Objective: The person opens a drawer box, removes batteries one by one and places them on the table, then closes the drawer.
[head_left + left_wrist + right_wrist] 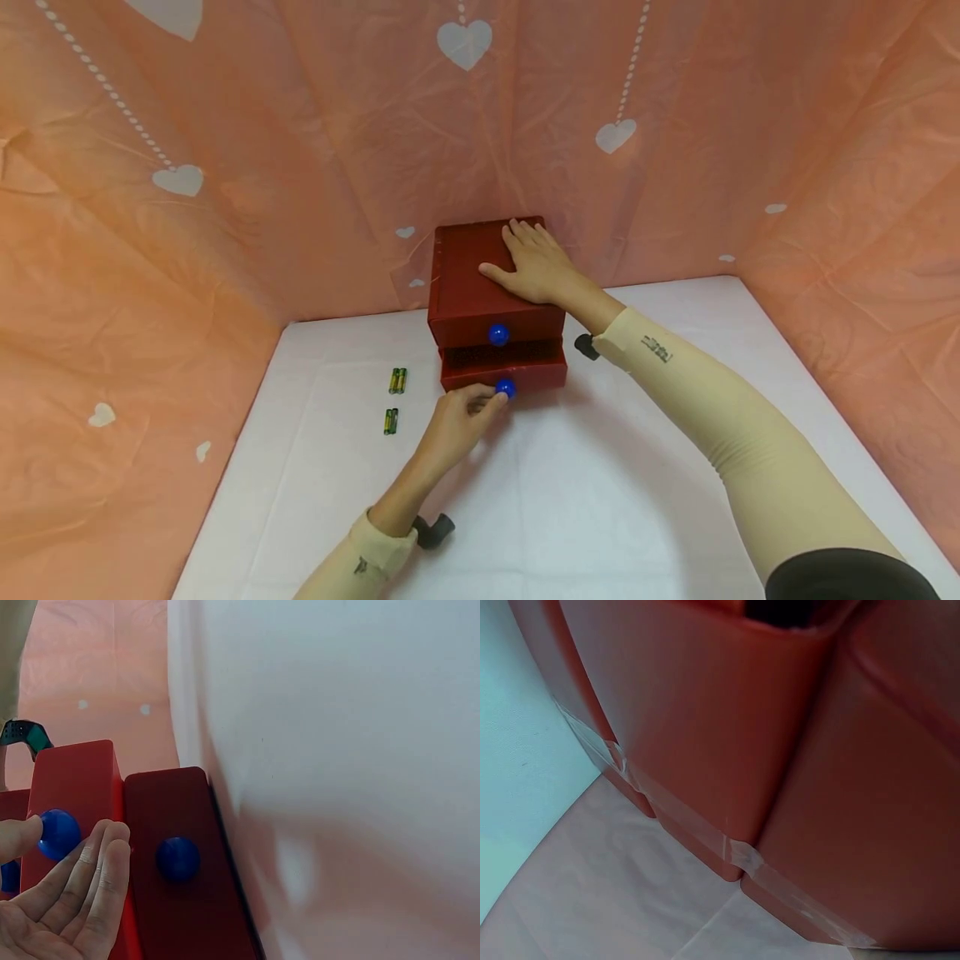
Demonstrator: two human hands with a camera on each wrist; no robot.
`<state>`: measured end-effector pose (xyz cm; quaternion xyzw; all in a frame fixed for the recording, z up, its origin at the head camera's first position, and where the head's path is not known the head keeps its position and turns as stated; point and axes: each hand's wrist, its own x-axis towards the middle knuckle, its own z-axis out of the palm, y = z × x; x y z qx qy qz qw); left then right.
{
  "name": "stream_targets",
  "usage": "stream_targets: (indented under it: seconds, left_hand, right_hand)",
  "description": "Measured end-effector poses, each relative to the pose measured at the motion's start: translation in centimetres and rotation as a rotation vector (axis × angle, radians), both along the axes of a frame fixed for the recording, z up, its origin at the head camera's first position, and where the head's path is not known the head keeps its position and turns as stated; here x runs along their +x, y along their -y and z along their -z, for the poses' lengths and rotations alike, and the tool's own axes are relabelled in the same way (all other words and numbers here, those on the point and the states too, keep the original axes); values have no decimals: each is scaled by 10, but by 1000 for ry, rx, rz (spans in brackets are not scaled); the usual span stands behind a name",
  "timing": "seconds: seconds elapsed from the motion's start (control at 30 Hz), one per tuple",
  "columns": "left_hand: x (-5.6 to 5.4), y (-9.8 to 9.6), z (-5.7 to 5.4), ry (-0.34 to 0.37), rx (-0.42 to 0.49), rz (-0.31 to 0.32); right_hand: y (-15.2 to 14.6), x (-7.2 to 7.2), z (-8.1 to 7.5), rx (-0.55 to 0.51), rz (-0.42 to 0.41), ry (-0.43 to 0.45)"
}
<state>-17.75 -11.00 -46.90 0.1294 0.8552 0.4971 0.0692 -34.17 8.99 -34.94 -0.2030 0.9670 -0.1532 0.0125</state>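
A red drawer cabinet (468,275) stands toward the back of the table, with one drawer (540,377) pulled partly out below the top one. My left hand (457,423) pinches the blue knob (506,388) on that drawer between thumb and fingers. In the left wrist view the thumb presses one side of the knob, and another blue knob (178,859) shows on a drawer beneath it. With its fingers spread, my right hand (536,267) rests on the cabinet's top. The right wrist view has the cabinet's side (705,727) with clear tape (682,817) across it, that hand out of sight.
Left of the cabinet, several green-and-yellow batteries lie in a farther pair (397,381) and a nearer pair (391,421) on the white tablecloth (585,517). A peach curtain (337,167) with white hearts encloses the back and sides.
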Motion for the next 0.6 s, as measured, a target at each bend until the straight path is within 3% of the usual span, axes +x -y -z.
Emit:
stream_targets:
  seconds: [0.6]
  left_hand:
    - [-19, -4, 0, -49, -4, -27]
  right_hand:
    - [1, 1, -2, 14, -2, -1]
